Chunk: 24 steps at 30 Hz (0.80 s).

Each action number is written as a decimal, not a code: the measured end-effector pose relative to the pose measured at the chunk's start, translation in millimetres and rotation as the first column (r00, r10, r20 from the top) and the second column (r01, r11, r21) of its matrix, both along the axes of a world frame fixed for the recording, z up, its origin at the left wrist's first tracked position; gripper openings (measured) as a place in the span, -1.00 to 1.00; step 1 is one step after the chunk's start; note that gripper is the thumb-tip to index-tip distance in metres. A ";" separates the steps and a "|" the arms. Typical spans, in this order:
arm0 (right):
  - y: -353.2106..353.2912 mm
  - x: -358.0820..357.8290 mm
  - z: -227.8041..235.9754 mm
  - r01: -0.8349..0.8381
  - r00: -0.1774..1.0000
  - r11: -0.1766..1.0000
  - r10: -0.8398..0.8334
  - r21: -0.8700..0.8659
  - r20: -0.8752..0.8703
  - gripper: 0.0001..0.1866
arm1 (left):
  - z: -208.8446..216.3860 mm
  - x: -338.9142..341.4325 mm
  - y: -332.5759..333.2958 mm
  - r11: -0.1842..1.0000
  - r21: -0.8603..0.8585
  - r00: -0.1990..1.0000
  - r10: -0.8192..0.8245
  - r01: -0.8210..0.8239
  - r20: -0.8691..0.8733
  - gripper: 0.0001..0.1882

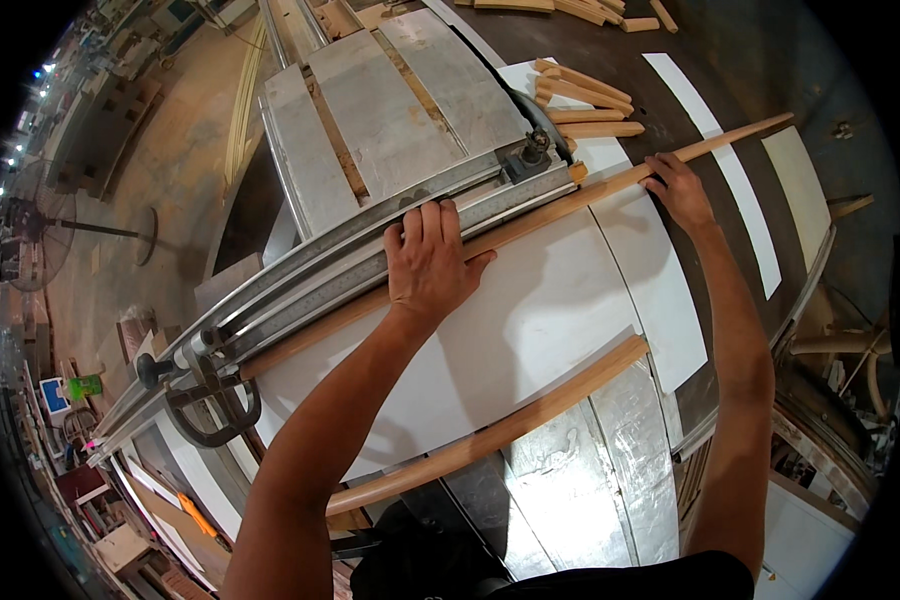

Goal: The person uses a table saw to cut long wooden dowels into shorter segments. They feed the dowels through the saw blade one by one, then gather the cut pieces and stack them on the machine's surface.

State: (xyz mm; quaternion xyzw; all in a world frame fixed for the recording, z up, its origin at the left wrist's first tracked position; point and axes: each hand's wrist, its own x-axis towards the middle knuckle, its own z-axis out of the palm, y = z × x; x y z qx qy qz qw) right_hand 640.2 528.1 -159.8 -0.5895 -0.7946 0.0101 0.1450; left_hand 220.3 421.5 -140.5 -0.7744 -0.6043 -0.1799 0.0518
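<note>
A long thin wooden strip [560, 205] lies diagonally across a white saw table [560, 300], pressed against a metal fence rail [320, 265]. My left hand [428, 262] lies flat over the rail and the strip, fingers together, pushing the strip against the fence. My right hand [678, 188] grips the same strip further right, near its far end. A second, thicker curved wooden piece [500, 430] rests loose on the table nearer to me, touched by neither hand.
Several short cut wooden pieces [585, 105] lie beyond the fence at the upper right. A black clamp handle [210, 400] sits at the fence's left end. Grey metal table sections [390, 110] stretch away. A standing fan [30, 225] and workshop floor lie to the left.
</note>
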 end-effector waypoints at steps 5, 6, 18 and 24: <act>0.2 1.8 -0.1 -0.009 1.000 1.000 0.009 0.017 0.008 -0.55 | -1.0 0.8 1.1 1.000 0.010 1.000 -0.002 0.002 0.000 -0.13; 0.5 0.5 0.6 -0.010 1.000 1.000 0.010 0.016 0.005 -0.55 | -1.1 0.3 1.2 1.000 0.008 1.000 -0.003 0.003 -0.007 -0.14; 2.7 1.1 0.3 -0.054 0.998 0.998 0.055 0.035 -0.029 -0.56 | -3.8 -1.0 2.7 0.999 0.043 1.000 -0.007 0.008 -0.026 -0.13; 4.0 -0.1 -0.7 -0.055 0.997 0.998 0.056 0.039 -0.043 -0.58 | -2.5 -1.2 3.1 1.000 0.031 0.999 0.001 0.000 -0.038 -0.12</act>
